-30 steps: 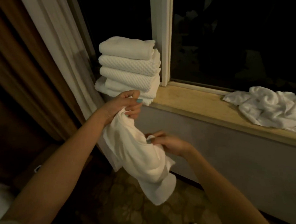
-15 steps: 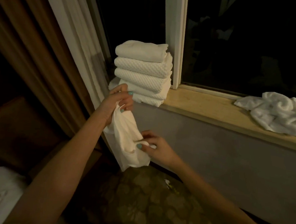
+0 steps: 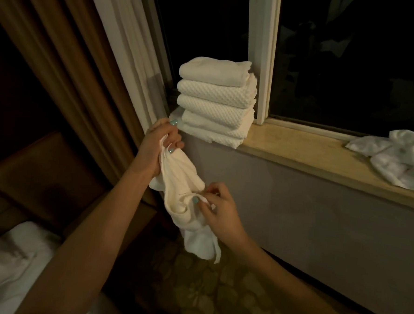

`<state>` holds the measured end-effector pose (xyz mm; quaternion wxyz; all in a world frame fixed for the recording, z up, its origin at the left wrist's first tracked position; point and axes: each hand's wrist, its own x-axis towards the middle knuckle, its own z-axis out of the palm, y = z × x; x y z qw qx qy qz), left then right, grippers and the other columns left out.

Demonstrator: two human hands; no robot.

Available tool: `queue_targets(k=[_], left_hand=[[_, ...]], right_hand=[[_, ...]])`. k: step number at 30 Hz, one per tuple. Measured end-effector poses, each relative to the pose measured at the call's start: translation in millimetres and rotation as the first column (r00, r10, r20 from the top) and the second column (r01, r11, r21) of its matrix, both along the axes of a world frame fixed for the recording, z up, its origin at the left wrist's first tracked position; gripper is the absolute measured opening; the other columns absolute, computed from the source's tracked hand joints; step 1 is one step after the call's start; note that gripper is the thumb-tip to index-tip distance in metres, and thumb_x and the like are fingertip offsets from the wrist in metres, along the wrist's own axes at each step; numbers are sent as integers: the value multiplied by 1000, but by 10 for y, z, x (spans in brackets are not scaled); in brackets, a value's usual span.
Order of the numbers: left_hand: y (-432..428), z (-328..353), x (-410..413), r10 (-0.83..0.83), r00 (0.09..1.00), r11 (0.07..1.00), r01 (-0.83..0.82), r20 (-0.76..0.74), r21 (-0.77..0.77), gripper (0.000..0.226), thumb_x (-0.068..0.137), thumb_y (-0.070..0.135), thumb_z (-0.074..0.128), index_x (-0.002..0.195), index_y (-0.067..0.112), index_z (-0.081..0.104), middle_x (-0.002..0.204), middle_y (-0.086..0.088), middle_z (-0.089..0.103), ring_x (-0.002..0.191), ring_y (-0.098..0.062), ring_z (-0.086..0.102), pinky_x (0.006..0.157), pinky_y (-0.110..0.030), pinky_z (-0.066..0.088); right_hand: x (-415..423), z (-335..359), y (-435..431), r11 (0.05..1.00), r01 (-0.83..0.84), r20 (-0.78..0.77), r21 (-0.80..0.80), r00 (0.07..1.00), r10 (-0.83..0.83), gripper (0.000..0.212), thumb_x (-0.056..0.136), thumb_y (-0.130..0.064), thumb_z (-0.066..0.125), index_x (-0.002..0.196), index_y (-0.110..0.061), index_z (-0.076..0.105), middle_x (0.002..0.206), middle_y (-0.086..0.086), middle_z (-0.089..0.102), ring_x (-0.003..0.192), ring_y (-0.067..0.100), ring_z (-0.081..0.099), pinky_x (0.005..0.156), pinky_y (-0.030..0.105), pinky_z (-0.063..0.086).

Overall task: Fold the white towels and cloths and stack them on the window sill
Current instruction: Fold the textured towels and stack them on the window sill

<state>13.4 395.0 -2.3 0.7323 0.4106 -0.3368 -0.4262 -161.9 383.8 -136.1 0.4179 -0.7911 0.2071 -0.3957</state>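
A loose white cloth [image 3: 183, 187] hangs in the air below the window sill [image 3: 298, 150]. My left hand [image 3: 159, 146] grips its upper end, just left of the sill's corner. Lower down, my right hand [image 3: 218, 209] pinches an edge of the same cloth, whose tail droops toward the floor. A stack of several folded white towels [image 3: 216, 101] stands on the left end of the sill against the window frame. Unfolded white towels [image 3: 399, 159] lie in a heap on the sill at the far right.
Brown and white curtains [image 3: 98, 53] hang left of the stack. The dark window pane [image 3: 352, 56] rises behind the sill. A grey wall runs below the sill down to patterned carpet [image 3: 205, 290]. White bedding [image 3: 3, 261] shows at the lower left.
The view has shifted left, so the stack sits further right in frame. My right hand has worked along the cloth's edge while my left hand keeps its grip on the top.
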Motion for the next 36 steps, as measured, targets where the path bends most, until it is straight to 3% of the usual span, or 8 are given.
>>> queue_targets(k=[8, 13, 16, 21, 23, 25, 28, 36], left_hand=[[54, -5, -58, 76, 997, 997, -76, 0, 15, 40, 98, 4, 41, 63, 19, 29, 42, 5, 31, 35, -7, 26, 44, -19, 35], [33, -21, -56, 55, 998, 998, -56, -37, -14, 40, 97, 10, 45, 61, 19, 30, 44, 6, 30, 37, -7, 26, 47, -20, 32], [44, -27, -54, 114, 993, 993, -114, -2, 10, 41, 95, 9, 47, 59, 20, 30, 44, 5, 30, 40, -8, 26, 49, -21, 34], [215, -196, 188, 169, 925, 954, -241, 340, 181, 37, 95, 5, 49, 61, 16, 39, 52, -2, 41, 47, -13, 39, 53, -25, 43], [279, -334, 235, 70, 873, 913, -250, 482, 321, 23, 95, 4, 52, 73, 13, 50, 61, -5, 56, 48, -13, 48, 54, -27, 47], [297, -488, 139, -162, 851, 859, -127, 499, 495, 7, 95, 9, 55, 94, 15, 60, 75, -4, 70, 58, -12, 59, 58, -25, 52], [249, -773, -142, -511, 764, 727, 139, 395, 673, 19, 87, 25, 62, 105, 21, 66, 95, 6, 73, 91, -12, 67, 84, -28, 54], [29, -962, -705, -503, 858, 786, 401, 109, 471, 16, 84, 23, 55, 94, 12, 58, 82, 9, 70, 83, -4, 67, 76, -20, 52]], right_hand=[[-64, -80, -33, 940, -301, -52, 162, 948, 313, 22, 90, -17, 65, 111, -14, 70, 144, 5, 36, 130, 1, 32, 102, 4, 25], [-21, -150, -88, 957, -223, -297, 187, 915, 272, 32, 96, -30, 56, 114, -7, 68, 130, 8, 52, 115, 20, 53, 102, 30, 40], [-64, -153, -149, 952, -75, -313, 298, 934, 172, 33, 97, -29, 54, 113, -1, 65, 107, 10, 64, 92, 22, 62, 89, 32, 47], [-351, -19, -341, 970, 41, -250, 239, 968, 21, 19, 99, -18, 50, 98, -5, 65, 90, 10, 67, 81, 24, 63, 70, 31, 46], [-452, 129, -402, 971, 19, -201, 239, 979, 31, 15, 98, -18, 52, 91, -17, 66, 85, -4, 66, 77, 10, 61, 68, 24, 46], [-500, 306, -431, 978, -18, -186, 210, 981, 58, 22, 97, -17, 53, 81, -31, 61, 77, -17, 60, 70, -5, 56, 64, 15, 41], [-516, 504, -448, 985, -89, -199, 149, 973, 118, 28, 96, -11, 54, 75, -29, 59, 72, -16, 57, 65, -10, 53, 63, 9, 37], [-796, 670, -775, 978, -198, -394, 58, 896, 205, 14, 95, -13, 57, 88, -5, 65, 85, 0, 61, 75, 4, 55, 71, 16, 41]])
